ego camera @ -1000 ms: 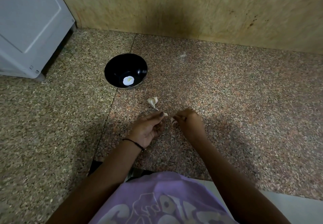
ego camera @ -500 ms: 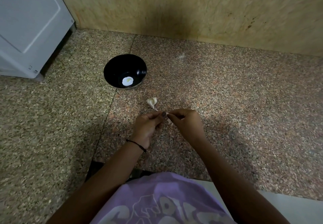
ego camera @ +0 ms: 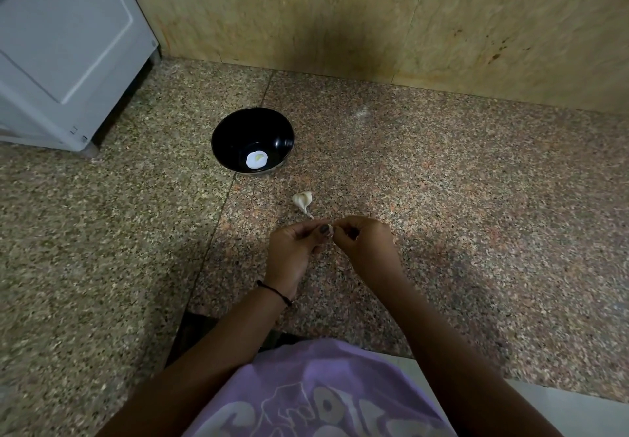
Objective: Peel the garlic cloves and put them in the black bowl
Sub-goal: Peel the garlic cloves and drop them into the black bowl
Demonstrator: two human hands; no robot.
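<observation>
My left hand and my right hand meet fingertip to fingertip low over the floor, both pinching a small garlic clove that is almost hidden between them. A pale garlic piece with a thin stem lies on the floor just beyond my hands. Farther away to the left stands the black bowl, holding a white and pale green spot at its bottom.
The speckled stone floor spreads on all sides. A grey cabinet stands at the far left. A beige wall runs along the back. My purple shirt fills the bottom edge.
My hands, a little apart a second ago, have come together and lifted slightly. Both now pinch the clove. The bowl and the garlic on the floor have not moved.
</observation>
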